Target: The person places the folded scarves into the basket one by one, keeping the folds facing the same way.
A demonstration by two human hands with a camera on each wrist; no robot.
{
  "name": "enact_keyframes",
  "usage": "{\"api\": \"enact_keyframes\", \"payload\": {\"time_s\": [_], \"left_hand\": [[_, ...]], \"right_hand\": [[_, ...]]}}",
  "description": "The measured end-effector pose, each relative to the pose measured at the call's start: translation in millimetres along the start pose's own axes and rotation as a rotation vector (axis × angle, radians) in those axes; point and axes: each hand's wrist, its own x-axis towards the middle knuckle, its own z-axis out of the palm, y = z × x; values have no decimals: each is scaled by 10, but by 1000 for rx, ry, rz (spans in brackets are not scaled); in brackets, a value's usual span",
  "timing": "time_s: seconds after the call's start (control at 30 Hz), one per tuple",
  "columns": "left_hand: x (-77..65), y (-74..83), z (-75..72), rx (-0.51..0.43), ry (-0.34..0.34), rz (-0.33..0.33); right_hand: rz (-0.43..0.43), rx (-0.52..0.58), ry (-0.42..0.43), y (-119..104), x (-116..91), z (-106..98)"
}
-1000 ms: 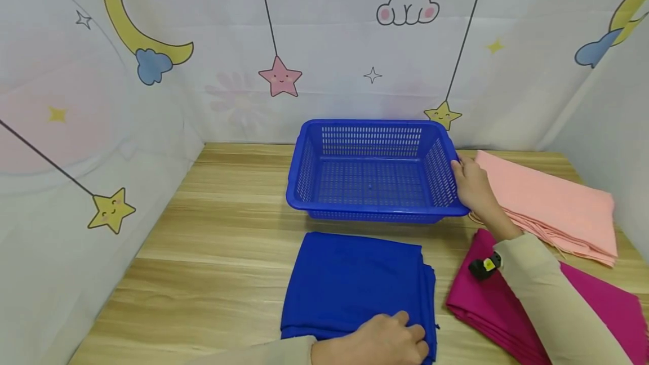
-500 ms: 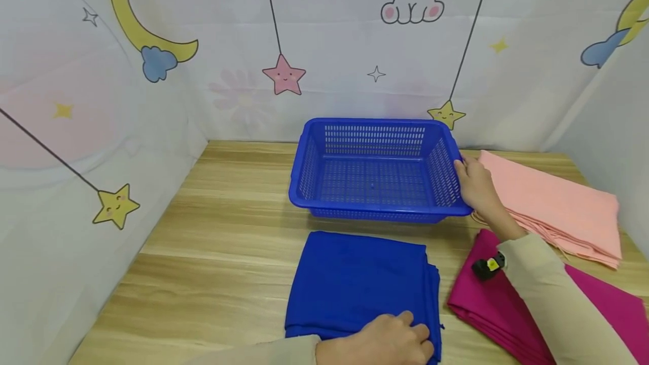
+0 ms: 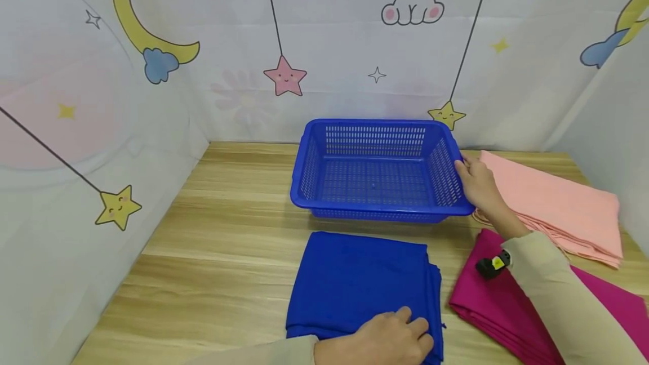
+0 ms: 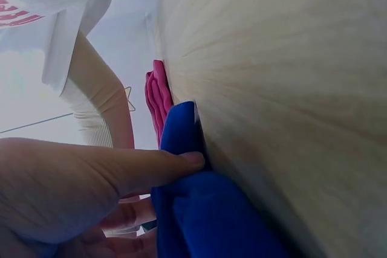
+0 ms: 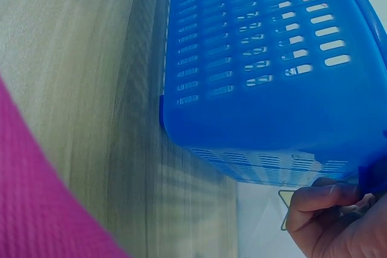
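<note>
A blue plastic basket (image 3: 372,182) with slotted walls stands at the back of the table, nothing inside it. My right hand (image 3: 479,185) grips the rim at its right end; in the right wrist view the fingers (image 5: 317,206) curl under that rim. A folded blue cloth (image 3: 360,280) lies in front of the basket. Over its near right part is my left hand (image 3: 382,339), fingers bent. The left wrist view shows the thumb (image 4: 175,164) against the edge of the blue cloth (image 4: 211,216), other fingers on the opposite side, pinching the layers.
A folded magenta cloth (image 3: 487,292) lies to the right, partly beneath the right forearm. Behind it is a folded pink cloth (image 3: 558,201) with a fringed edge. Wood-grain table (image 3: 213,252) extends to the left. A printed curtain (image 3: 334,32) rises behind the basket.
The head view has shifted slightly, moving the scene a little to the right in it. Both hands keep their holds on the basket and the blue cloth.
</note>
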Motion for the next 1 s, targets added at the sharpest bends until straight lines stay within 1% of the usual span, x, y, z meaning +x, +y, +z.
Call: {"api": "enact_keyframes", "payload": {"time_s": [0.17,0.27,0.43,0.57,0.67,0.77,0.83,0.87,0.93,1.0], "left_hand": [[-8,-5,-11,-26,-69,-26],[-18,-10,-23,-36,-76,-25],[-41,-48,-51,-118,-140,-21],[-88,-72,-66,-131,-120,5],[-135,-87,-72,-81,-48,22],[-176,-121,-86,-45,-24,3],[-194,-152,-105,-30,-31,-17],[-204,-169,-121,-30,-49,-30],[-229,-205,-159,-41,-74,-58],[-265,-242,-196,-60,-78,-87]], "right_hand": [[24,7,-16,-9,11,-27],[46,22,-35,-18,15,-42],[94,64,-75,-25,-1,-70],[125,103,-86,-8,-29,-96],[136,125,-93,6,-53,-109],[150,171,-101,12,-78,-119],[158,189,-97,10,-96,-131],[162,192,-93,10,-106,-139],[162,175,-77,5,-124,-158],[163,161,-63,5,-144,-178]]}}
